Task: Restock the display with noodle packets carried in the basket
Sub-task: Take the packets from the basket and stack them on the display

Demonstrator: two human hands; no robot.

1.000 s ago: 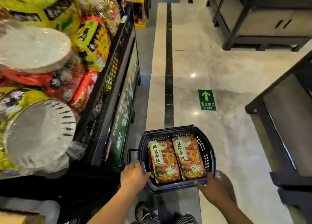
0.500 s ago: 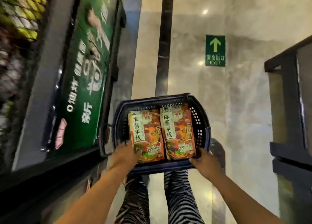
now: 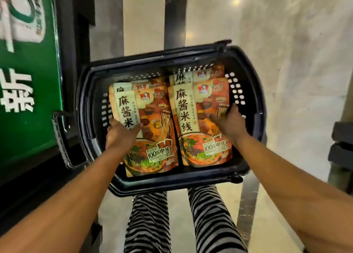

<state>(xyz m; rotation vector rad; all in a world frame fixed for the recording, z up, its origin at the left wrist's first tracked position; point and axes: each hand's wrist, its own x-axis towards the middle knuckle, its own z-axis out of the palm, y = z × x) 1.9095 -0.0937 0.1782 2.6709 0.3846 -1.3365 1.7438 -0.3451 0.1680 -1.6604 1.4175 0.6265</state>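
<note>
Pinching left packet (image 3: 152, 119), left hand (image 3: 119, 136); right hand (image 3: 231, 124) seemingly grips right packet (image 3: 188, 107); fingertips hidden.

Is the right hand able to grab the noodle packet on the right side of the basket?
Most likely yes. The right hand grips the right packet at its edge, thumb on its face. Nothing in the basket covers it, and the left hand holds the left packet.

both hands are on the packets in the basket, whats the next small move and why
Probably lift both out together. The left hand pinches the left top packet at its outer edge, the right hand pinches the right top packet likewise; each lies on another packet in the basket, beside the green display.
</note>
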